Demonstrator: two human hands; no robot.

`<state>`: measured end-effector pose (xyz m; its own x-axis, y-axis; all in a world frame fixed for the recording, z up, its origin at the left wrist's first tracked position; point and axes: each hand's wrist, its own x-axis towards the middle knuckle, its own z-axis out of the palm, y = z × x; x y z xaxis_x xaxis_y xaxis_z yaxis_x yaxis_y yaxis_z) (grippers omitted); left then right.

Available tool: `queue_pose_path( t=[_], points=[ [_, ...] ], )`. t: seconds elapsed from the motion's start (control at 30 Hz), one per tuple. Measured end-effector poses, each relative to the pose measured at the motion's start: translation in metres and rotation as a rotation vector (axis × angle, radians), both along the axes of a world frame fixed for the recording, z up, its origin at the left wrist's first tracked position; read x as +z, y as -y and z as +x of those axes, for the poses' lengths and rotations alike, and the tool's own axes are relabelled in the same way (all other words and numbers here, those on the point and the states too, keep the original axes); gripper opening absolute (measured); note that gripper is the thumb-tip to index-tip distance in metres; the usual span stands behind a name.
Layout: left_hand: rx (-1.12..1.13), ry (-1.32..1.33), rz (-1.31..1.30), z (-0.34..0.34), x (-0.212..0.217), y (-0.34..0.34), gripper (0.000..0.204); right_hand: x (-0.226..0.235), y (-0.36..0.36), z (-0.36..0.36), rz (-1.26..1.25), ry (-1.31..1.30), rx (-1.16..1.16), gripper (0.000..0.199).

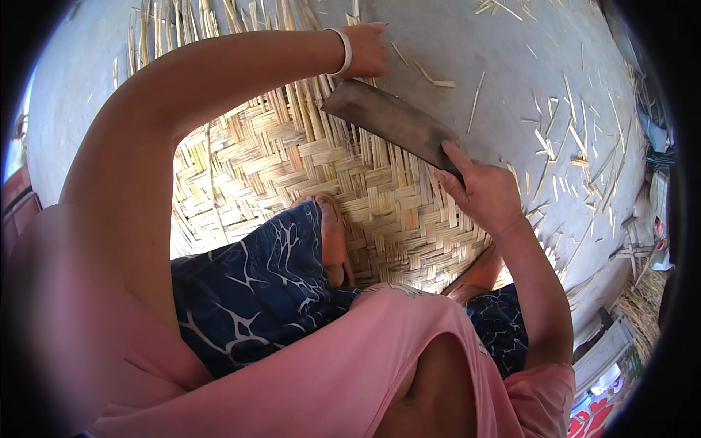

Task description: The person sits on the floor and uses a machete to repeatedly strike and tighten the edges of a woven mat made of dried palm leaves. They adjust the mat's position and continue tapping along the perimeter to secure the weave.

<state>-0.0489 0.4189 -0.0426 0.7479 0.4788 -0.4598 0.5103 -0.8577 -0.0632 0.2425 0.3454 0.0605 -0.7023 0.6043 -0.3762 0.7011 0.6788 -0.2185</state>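
at twelve o'clock, left hand (367,50) presses the woven mat (307,160), fingers partly hidden; right hand (483,191) at three o'clock grips a dark flat blade (391,120), handle hidden.

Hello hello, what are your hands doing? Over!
Right hand gripping dark flat blade. Left hand on woven bamboo mat edge. Loose splinters scattered on floor.

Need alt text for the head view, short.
Looking down, a seated person's right hand grips a broad dark blade over a half-woven bamboo mat on a grey concrete floor. The left hand, a white bangle on its wrist, rests at the mat's loose strip ends; offcuts litter the floor.
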Motion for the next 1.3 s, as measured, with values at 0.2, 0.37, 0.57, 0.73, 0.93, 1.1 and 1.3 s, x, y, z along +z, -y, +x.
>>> queue_pose_path(
  t=[0.2, 0.37, 0.57, 0.73, 0.93, 1.1, 1.3],
  points=[
    [-0.104, 0.16, 0.071, -0.009, -0.004, -0.004, 0.014, -0.005, 0.001, -0.002, 0.009, -0.021, 0.0, 0.048],
    [0.043, -0.012, -0.066, -0.006, 0.008, -0.006, 0.028, -0.01, 0.006, -0.004, -0.017, 0.052, -0.017, 0.051],
    [0.348, -0.129, -0.21, 0.007, 0.031, 0.003, 0.016, -0.028, 0.01, -0.013, -0.139, 0.232, -0.07, 0.056],
    [0.589, 0.128, -0.36, 0.003, 0.027, 0.025, 0.03, -0.03, 0.011, -0.018, -0.174, 0.237, -0.061, 0.057],
    [0.238, 0.688, -0.307, 0.103, 0.114, -0.012, 0.034, -0.042, 0.021, -0.004, -0.173, 0.141, -0.13, 0.059],
    [0.002, 0.369, 0.607, 0.052, 0.119, -0.116, 0.027, -0.02, 0.015, -0.019, -0.174, 0.056, -0.084, 0.056],
    [0.4, -0.055, -0.214, -0.01, 0.026, -0.029, 0.03, -0.004, 0.018, -0.008, -0.211, -0.034, -0.112, 0.053]
  ],
)
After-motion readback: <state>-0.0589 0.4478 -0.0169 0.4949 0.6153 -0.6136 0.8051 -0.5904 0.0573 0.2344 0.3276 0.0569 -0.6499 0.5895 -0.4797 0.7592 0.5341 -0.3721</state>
